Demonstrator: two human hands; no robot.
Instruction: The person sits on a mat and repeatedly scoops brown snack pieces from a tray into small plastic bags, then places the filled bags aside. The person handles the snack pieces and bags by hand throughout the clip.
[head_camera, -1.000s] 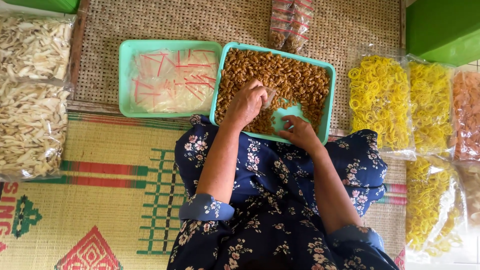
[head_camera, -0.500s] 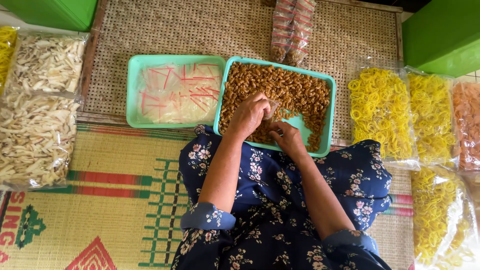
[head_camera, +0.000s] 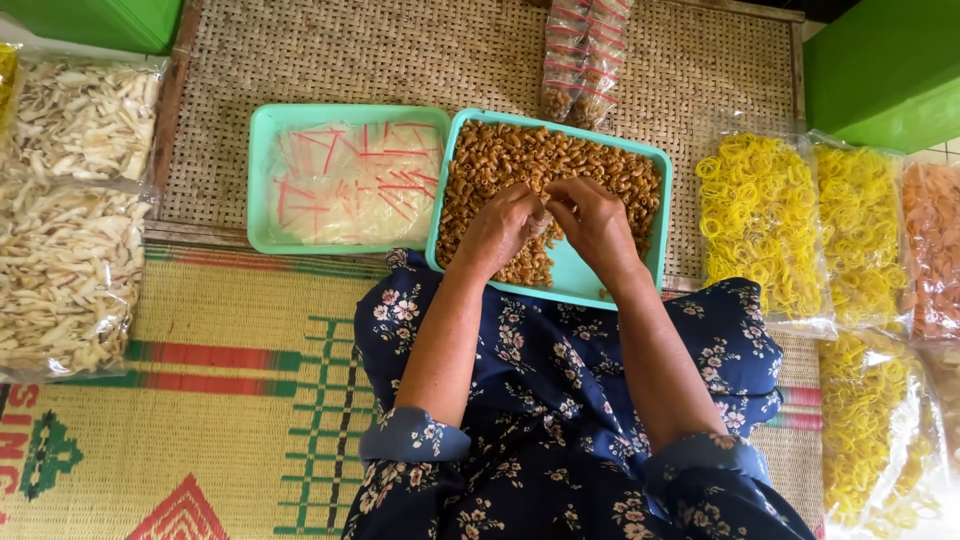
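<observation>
A teal tray (head_camera: 656, 168) full of small brown curled snacks (head_camera: 500, 165) lies in front of my lap. Both hands hover over its near middle. My left hand (head_camera: 500, 228) and my right hand (head_camera: 592, 220) meet fingertip to fingertip, pinching something small and pale between them; it looks like a small clear bag, but I cannot tell for sure. A bare teal patch of the tray floor shows just under my right hand. To the left sits a second teal tray (head_camera: 262, 180) holding a pile of empty clear bags with red stripes (head_camera: 355, 180).
Two filled striped packets (head_camera: 585, 55) lie beyond the snack tray. Bags of pale chips (head_camera: 70, 210) lie at the left, bags of yellow ring snacks (head_camera: 765, 225) and orange snacks (head_camera: 932, 245) at the right. Green boxes (head_camera: 885, 70) stand at the far corners. Woven mats cover the floor.
My hands have come together over the tray's middle; the right hand moved up from the near edge. The view has shifted slightly.
</observation>
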